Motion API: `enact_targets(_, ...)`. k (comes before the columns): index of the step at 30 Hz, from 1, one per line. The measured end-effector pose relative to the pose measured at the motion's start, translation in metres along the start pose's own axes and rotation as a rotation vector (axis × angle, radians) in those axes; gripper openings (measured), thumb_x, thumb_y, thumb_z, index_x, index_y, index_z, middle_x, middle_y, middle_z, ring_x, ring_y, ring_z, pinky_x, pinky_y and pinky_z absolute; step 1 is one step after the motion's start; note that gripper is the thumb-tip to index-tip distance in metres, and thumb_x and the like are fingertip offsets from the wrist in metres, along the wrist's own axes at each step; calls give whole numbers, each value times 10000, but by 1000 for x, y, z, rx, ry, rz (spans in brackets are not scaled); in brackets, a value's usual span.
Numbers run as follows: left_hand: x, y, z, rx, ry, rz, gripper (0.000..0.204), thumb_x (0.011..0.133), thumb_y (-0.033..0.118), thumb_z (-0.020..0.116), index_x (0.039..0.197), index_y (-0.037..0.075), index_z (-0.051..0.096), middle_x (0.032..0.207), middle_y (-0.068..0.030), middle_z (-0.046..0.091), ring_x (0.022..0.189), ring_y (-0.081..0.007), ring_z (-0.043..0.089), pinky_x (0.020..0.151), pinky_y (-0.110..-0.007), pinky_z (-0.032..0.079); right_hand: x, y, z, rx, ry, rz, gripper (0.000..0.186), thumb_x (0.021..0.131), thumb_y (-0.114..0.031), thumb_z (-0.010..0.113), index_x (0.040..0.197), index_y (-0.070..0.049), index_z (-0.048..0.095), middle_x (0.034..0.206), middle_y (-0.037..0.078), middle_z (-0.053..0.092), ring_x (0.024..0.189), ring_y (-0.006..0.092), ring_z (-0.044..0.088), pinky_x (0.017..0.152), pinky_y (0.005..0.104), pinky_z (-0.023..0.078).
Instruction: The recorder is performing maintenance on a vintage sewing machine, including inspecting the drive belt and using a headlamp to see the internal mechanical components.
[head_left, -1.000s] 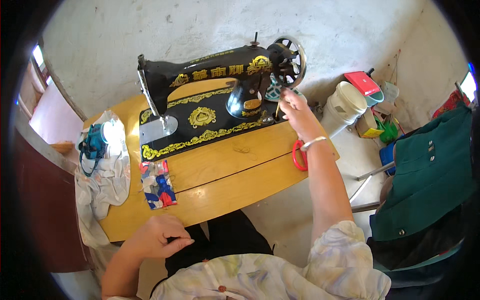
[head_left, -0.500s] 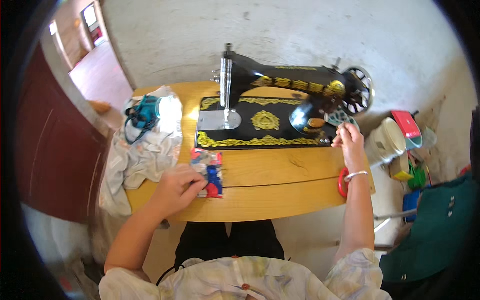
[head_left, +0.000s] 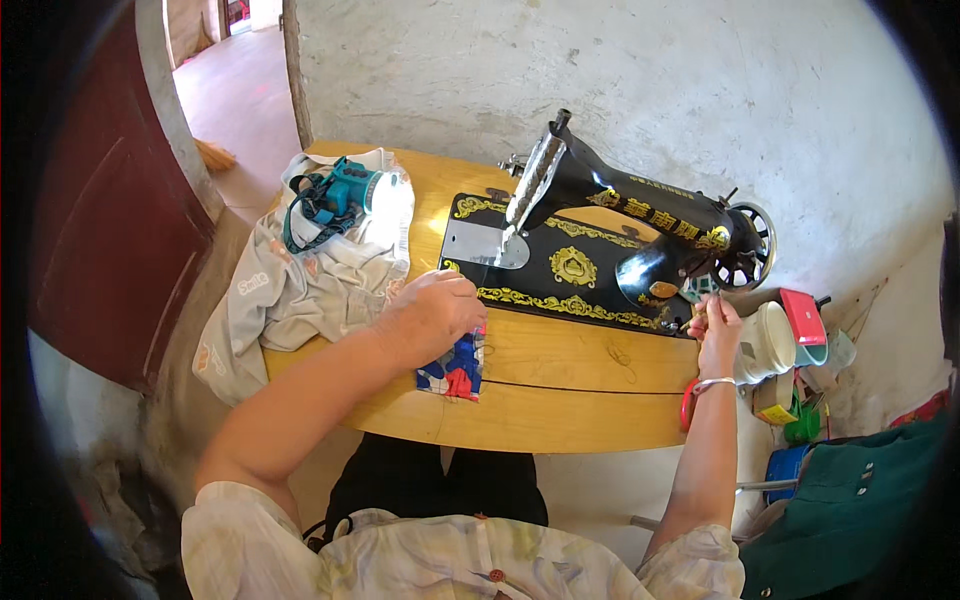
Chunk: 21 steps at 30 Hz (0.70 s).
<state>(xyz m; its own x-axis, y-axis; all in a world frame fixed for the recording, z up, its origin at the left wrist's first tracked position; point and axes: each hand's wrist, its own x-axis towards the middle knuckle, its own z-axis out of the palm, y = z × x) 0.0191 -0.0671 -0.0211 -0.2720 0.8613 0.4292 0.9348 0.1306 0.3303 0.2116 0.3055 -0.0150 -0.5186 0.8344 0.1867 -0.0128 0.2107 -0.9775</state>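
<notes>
A small patterned cloth [head_left: 450, 370] in blue, red and white lies on the wooden table before the black sewing machine [head_left: 650, 210]. My left hand [head_left: 437, 312] is closed over its far part, fingers curled down at the front edge of the machine's bed [head_left: 572, 265]; the fingertips are hidden. By the bed's right end, my right hand [head_left: 717, 330] is pinched around something small and thin that I cannot make out. Just beyond its fingers sits a green-and-white patterned piece [head_left: 700, 288]. Red scissor-like handles [head_left: 688, 405] show beside my right wrist.
On the table's left, a teal headlamp [head_left: 350, 188], its light on, rests on a crumpled pale garment [head_left: 320, 290]. A loose thread [head_left: 622, 360] lies on the wood. Right of the table stand a white bucket [head_left: 768, 340], a red box [head_left: 802, 316] and a dark green cloth [head_left: 850, 510].
My left hand has moved up to the machine bed's edge, now over the cloth's far part. My right hand stays pinched by the bed's right end. The whole view has tilted and shifted.
</notes>
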Motion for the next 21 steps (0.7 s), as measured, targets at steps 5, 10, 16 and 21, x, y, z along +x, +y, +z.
enact_targets(5,-22,20,-30,-268,406,6,61,694,68,634,750,46,623,729,-60,588,676,-215,567,629,-313,452,9,5,0,-268,-50,-28,190,862,-189,510,830,-16,583,686,31,564,468,81,509,404,222,442)
enact_targets(10,-48,44,-75,-235,529,56,130,643,46,689,752,20,623,704,-85,588,594,-210,553,526,-286,429,8,12,2,-360,-19,-42,223,875,-196,487,769,-19,569,653,25,544,472,70,498,409,202,448)
enact_targets(16,-76,69,-110,-269,484,106,171,599,46,720,746,36,634,677,-65,574,571,-197,535,496,-273,409,2,12,-2,-306,-33,-6,208,874,-195,486,805,-17,567,685,24,552,506,79,520,449,209,462)
enact_targets(21,-90,86,-132,-255,529,66,173,594,78,729,735,49,633,684,-51,579,556,-194,523,484,-276,397,-1,4,-7,-329,-43,37,214,876,-197,488,857,0,570,707,29,558,525,87,530,467,213,466)
